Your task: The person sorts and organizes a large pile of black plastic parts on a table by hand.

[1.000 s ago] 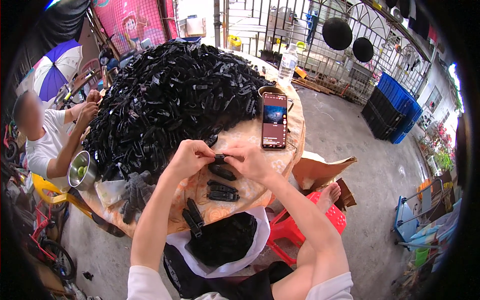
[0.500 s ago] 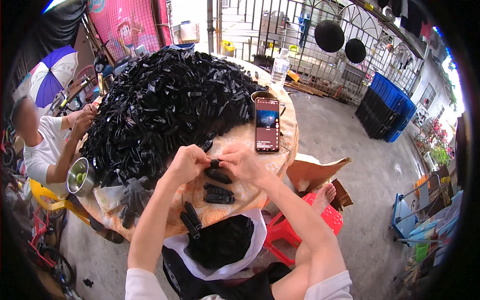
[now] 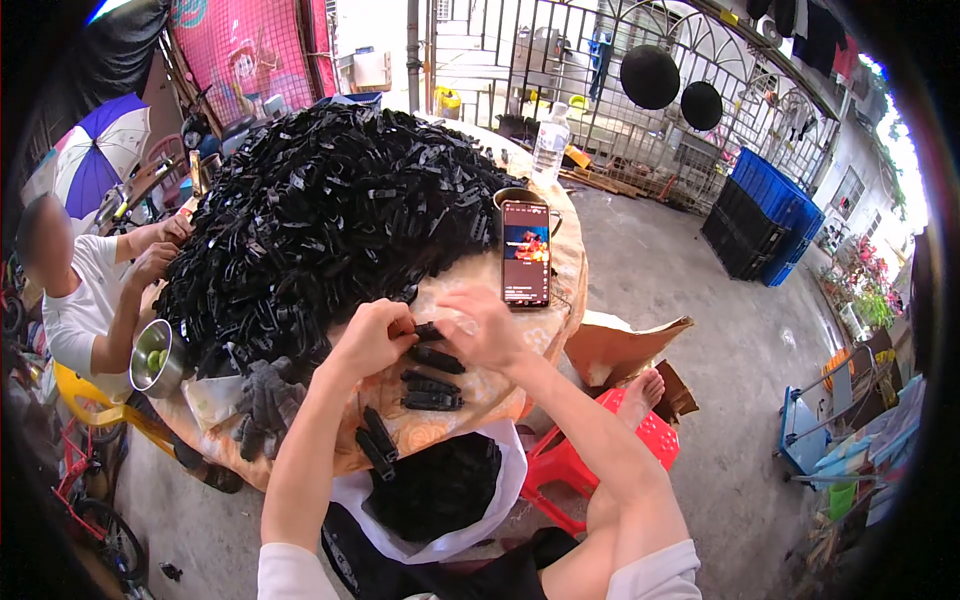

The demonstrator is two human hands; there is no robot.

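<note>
Thumb and fingers of our left hand (image 3: 372, 340) pinch one end of a small black piece (image 3: 427, 331), held just above the near part of the patterned tablecloth (image 3: 470, 284). Our right hand (image 3: 488, 328) hovers close to its other end with the fingers loosely curled; they are blurred, so we cannot tell whether they touch it. We judge this to be close fingertip work on a single piece, and it should go best if the left pinch stays firm and level while the right fingers meet the free end squarely, without twisting it. Bracing our wrists would probably steady both ends. A loose piece (image 3: 437, 360) lies just below our fingers, so we ought to keep our knuckles clear of it and of the side-by-side pieces (image 3: 432, 391) nearer us. The big black heap (image 3: 340, 210) sits beyond our left hand, and the phone (image 3: 526, 252) leans against a metal mug (image 3: 512, 195); glancing there could spoil our alignment.
</note>
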